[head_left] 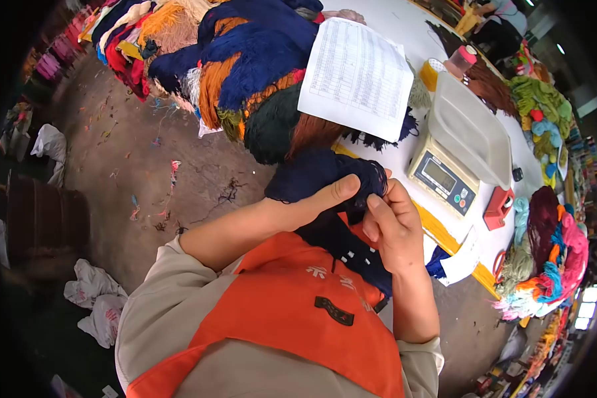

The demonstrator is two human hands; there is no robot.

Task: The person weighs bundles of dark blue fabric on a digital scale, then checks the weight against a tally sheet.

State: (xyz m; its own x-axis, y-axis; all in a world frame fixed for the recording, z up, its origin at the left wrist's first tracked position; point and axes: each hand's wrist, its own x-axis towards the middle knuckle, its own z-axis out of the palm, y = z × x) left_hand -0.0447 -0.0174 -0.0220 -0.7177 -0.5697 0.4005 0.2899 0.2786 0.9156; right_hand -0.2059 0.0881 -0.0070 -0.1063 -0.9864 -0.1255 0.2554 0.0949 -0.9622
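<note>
Now, navy skein (318,174): likely soft, light, limp; hold mid-bundle.
left hand (315,199): grip pinching skein, 9 o'clock.
right hand (391,229): grip clutching skein, 3 o'clock.

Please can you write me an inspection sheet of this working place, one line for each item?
Surface: white table with a yellow edge, mostly covered.
Job's things: dark blue yarn, held in front of the orange vest.
Clutter: heap of yarn hanks in many colours, with a printed sheet lying on it; scale with a white tray; red tool beside the scale.
Hands: left hand and right hand both closed on the dark blue yarn, close together.
Cables: nothing seen.
Surroundings: floor with yarn scraps; white bags on it; another person at the far end.
</note>
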